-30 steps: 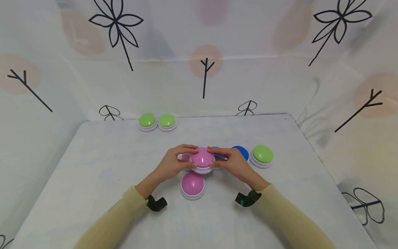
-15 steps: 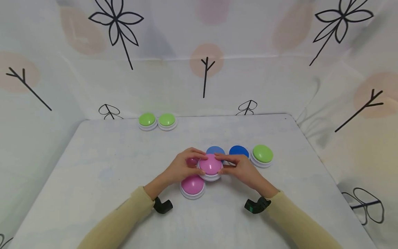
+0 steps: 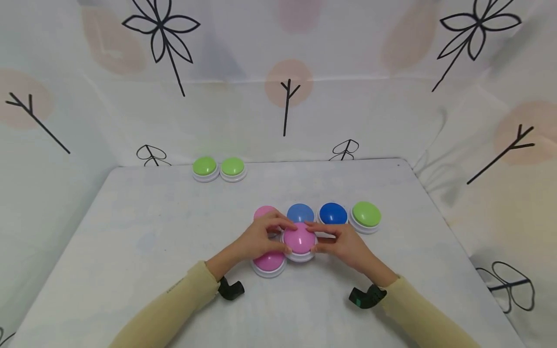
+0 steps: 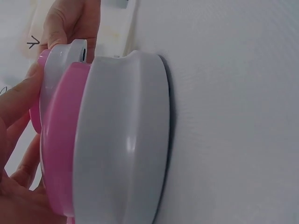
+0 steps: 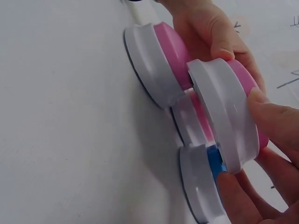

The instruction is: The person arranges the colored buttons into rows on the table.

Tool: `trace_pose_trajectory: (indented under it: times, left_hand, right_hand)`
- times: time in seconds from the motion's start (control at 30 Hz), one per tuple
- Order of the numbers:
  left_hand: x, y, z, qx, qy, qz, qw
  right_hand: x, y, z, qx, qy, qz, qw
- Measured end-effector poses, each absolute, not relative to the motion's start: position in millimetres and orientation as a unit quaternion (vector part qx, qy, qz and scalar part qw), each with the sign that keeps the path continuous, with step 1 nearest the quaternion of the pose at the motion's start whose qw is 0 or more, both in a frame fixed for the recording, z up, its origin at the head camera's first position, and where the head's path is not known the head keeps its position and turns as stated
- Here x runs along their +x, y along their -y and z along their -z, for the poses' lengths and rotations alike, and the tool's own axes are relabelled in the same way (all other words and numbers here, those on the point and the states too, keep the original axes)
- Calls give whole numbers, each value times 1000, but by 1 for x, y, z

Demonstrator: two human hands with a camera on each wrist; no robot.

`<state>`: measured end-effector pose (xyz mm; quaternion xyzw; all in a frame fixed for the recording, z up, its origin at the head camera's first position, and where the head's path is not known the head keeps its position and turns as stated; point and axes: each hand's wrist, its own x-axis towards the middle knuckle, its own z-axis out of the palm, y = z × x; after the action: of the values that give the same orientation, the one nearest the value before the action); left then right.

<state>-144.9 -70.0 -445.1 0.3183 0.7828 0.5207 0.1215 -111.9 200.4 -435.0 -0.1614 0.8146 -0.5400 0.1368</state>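
Both hands pinch one pink push button (image 3: pixel 299 239) with a white base, the left hand (image 3: pixel 261 238) on its left side and the right hand (image 3: pixel 345 244) on its right. In the right wrist view this held button (image 5: pixel 226 109) is raised off the table, above the others. A second pink button (image 3: pixel 269 262) lies below the left hand and fills much of the left wrist view. Behind the left hand a third pink button (image 3: pixel 263 211) is partly hidden. Directly behind the held one sits a light blue button (image 3: pixel 300 211), with a dark blue button (image 3: pixel 333 213) to its right.
A green button (image 3: pixel 366 214) ends the row on the right. Two more, a green button (image 3: pixel 204 166) and its green neighbour (image 3: pixel 232 166), stand near the back edge of the white table (image 3: pixel 130 251). Patterned cloth (image 3: pixel 243 111) surrounds the table.
Both hands have carried the pink button toward the person and a little to the right. The rear pink button and the light blue one, covered before, now show more.
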Motion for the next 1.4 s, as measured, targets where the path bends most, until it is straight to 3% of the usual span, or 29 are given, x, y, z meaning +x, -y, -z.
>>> trace_pose_trajectory:
  times: [1.4]
  left_hand:
    - [-137,52,454,376,-837,-383,106]
  right_hand:
    - [-112,-218,455,-211,-800,533,176]
